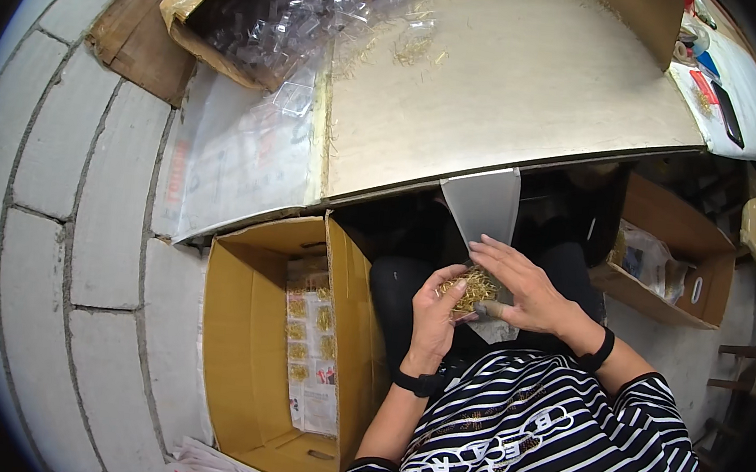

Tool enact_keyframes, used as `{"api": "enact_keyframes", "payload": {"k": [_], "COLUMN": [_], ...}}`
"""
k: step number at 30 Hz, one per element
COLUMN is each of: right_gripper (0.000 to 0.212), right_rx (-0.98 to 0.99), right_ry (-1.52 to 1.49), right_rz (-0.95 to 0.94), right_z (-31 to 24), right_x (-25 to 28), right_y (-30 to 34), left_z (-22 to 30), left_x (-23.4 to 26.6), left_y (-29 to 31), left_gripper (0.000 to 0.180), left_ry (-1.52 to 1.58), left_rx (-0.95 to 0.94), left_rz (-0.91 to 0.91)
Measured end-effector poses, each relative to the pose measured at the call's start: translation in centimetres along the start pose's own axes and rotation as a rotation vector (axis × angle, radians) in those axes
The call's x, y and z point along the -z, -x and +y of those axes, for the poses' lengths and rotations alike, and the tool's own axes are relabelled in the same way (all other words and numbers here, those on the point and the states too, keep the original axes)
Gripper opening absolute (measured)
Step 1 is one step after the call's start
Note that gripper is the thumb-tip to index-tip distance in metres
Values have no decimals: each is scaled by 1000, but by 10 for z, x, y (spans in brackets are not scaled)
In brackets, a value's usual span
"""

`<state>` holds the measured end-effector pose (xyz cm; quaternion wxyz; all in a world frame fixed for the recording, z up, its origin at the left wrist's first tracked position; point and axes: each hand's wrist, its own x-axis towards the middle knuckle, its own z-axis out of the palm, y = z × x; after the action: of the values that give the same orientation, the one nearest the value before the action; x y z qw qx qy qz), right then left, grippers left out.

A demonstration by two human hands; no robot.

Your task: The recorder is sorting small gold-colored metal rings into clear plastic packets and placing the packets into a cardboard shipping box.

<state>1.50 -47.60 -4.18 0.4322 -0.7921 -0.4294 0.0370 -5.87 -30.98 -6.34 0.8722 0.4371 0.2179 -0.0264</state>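
Above my lap, my left hand (pixel 434 315) is curled around a bunch of thin gold-coloured metal pieces (pixel 476 291), too fine to name exactly. On the other side of the bunch is my right hand (pixel 530 292), its fingers stretched out and held together, and its thumb, with a grey cover on the tip, near the pieces. Behind the hands a pale grey sheet-like chute (pixel 486 205) slopes from the table edge toward my lap. Its lower end is partly hidden by my hands.
The table (pixel 500 76) has loose gold pieces scattered at its far left. Clear plastic cases (pixel 326 7) fill a box there. On my left stands an open cardboard box (pixel 247 350) with gold bundles in it; another cardboard box (pixel 661 288) is on my right. A phone (pixel 728 114) lies at the far right.
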Motion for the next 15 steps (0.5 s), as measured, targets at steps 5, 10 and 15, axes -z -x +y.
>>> {"api": "enact_keyframes", "payload": {"k": [5,10,15], "right_gripper": [71,72,69], "right_rx": [-162,-393,-455], "right_ry": [-305,-683,-778], "right_rz": [-64,-160,-104], "right_z": [8,10,14], "right_x": [-7,-6,-16], "right_y": [-1,1,5], "left_z": [2,1,-3], "left_x": [5,3,-1], "left_y": [1,2,0], "left_gripper": [27,28,29], "left_ry": [-83,4,-76], "left_rx": [19,40,-21], "left_rz": [-42,-51,-29]}}
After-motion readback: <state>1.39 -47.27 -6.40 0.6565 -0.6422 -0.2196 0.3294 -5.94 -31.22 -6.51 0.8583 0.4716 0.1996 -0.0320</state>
